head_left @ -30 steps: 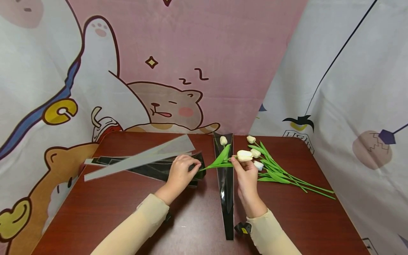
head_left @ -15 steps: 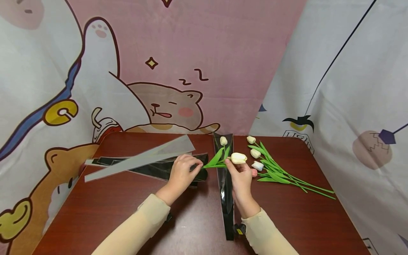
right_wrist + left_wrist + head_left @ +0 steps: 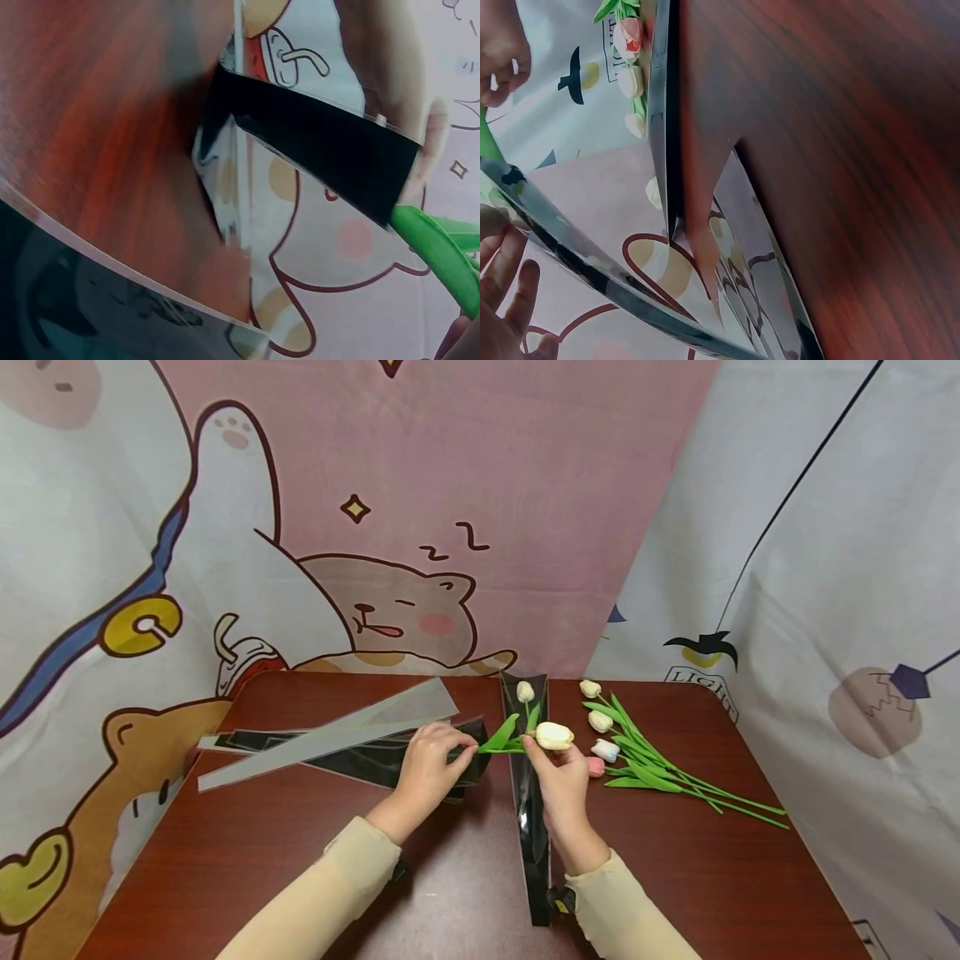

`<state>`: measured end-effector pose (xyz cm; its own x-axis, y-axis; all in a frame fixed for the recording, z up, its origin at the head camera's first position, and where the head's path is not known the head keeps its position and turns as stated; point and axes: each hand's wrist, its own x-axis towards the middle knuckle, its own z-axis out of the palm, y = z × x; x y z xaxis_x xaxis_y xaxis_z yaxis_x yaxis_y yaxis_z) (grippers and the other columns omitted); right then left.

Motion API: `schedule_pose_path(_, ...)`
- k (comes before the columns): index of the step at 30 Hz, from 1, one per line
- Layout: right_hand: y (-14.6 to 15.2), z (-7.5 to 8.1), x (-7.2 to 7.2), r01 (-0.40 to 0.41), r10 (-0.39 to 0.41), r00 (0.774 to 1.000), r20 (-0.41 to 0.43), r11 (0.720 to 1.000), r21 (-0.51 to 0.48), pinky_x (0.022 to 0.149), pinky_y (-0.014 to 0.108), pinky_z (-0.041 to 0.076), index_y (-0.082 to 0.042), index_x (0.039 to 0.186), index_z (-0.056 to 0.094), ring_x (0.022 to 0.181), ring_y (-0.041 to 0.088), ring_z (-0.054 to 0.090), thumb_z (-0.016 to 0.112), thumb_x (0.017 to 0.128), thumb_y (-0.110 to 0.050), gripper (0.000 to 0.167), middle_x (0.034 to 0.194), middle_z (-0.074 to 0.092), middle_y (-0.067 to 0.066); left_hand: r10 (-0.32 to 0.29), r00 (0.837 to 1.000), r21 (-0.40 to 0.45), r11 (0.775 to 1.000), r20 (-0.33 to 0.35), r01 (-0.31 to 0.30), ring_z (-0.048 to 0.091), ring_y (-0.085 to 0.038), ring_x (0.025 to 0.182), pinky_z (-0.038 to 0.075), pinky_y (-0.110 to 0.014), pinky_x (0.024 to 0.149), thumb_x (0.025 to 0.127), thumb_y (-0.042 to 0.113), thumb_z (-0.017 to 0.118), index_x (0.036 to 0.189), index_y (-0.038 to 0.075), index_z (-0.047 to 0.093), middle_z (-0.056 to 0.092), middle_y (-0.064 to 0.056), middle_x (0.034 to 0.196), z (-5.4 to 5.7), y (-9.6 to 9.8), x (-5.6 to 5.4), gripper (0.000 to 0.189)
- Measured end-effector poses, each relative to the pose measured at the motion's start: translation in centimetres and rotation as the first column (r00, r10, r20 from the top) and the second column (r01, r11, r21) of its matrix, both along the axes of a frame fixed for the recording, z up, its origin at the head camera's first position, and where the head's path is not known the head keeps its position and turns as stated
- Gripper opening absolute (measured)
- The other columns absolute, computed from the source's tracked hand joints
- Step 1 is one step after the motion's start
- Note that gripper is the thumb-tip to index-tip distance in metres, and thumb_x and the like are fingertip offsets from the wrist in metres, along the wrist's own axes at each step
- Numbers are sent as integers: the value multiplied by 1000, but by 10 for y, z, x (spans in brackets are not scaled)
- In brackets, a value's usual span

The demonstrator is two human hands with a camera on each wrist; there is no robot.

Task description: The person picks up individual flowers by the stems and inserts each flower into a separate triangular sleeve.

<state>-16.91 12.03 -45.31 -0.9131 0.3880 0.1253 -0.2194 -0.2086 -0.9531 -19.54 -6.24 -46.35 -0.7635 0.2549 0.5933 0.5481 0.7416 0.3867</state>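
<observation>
One white tulip (image 3: 554,736) pinched in the right hand (image 3: 564,787), one sleeve (image 3: 322,150) in the left hand (image 3: 429,764)
Its spread leaves (image 3: 501,735) may snag the rim and bend.

On the reddish-brown table (image 3: 742,877) there lie, at the left, overlapping grey and black sleeves (image 3: 337,737); in the middle, one long black sleeve (image 3: 533,831); at the right, several tulips (image 3: 651,777).

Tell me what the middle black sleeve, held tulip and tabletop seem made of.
Middle black sleeve: probably plastic film, glossy, showing bright highlights. Held tulip: perhaps plastic or fabric; smooth, evenly green leaves look artificial. Tabletop: wood or laminate, satin, reddish grain visible.
</observation>
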Motion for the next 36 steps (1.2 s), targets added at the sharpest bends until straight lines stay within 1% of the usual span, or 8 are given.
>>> schedule_pose_path(5,-8,-9,-1,-46,45,998,45,999,18,75,19,50,9,102,66,82,5,63,73,81,-4,26,81,70,-10,-13,1000,18,1000,-2,13,62,-17,93,46,-37,94,84,22,73,85,19,75,71,6,85,1,1,0,4)
schedule_pose_path(9,-11,-13,-2,-75,73,992,107,997,15,79,19,50,9,106,66,85,5,63,73,82,-7,29,83,69,-11,-20,1000,36,999,-10,20,62,-17,93,46,-37,93,85,22,72,85,18,75,71,6,85,0,-1,0,5)
schedule_pose_path(12,-9,-16,-4,-75,75,987,141,997,-4,79,20,49,9,107,65,85,5,62,73,82,-7,31,82,69,-11,-10,1000,53,999,-11,10,62,-17,94,45,-37,93,85,22,72,86,18,75,72,6,86,-1,-3,0,5)
schedule_pose_path(18,-8,-18,-5,-69,72,984,166,997,-25,78,20,49,9,105,64,82,6,61,74,81,-8,31,82,68,-7,-3,999,89,996,-37,6,61,-17,93,46,-36,91,83,21,74,86,19,75,72,6,87,-3,-5,-3,4)
schedule_pose_path(23,-11,-20,-5,-95,93,978,188,996,-3,75,21,49,5,103,66,80,6,60,75,80,-10,29,86,69,-2,-8,1000,86,996,-1,9,60,-16,94,45,-35,92,84,21,73,87,18,75,72,5,88,3,-2,1,5)
schedule_pose_path(25,-14,-22,-6,-108,105,976,193,994,4,74,20,49,5,104,66,80,5,60,75,81,-11,30,86,69,-2,-8,1000,80,997,10,7,60,-16,94,45,-35,93,85,22,72,88,18,75,72,5,88,5,0,2,6)
schedule_pose_path(30,-17,-26,-6,-134,128,971,203,991,16,74,19,49,8,107,65,82,4,62,74,81,-8,32,83,69,-7,-7,1000,96,995,-24,9,61,-17,94,46,-38,92,84,21,73,87,17,75,72,4,87,4,-2,2,5)
schedule_pose_path(36,-14,-28,-5,-128,124,972,200,992,3,74,19,47,5,106,66,80,4,61,73,82,-6,27,82,69,-9,-4,999,115,993,-44,9,61,-16,94,45,-37,93,84,22,73,86,18,75,72,5,87,1,-5,-1,5)
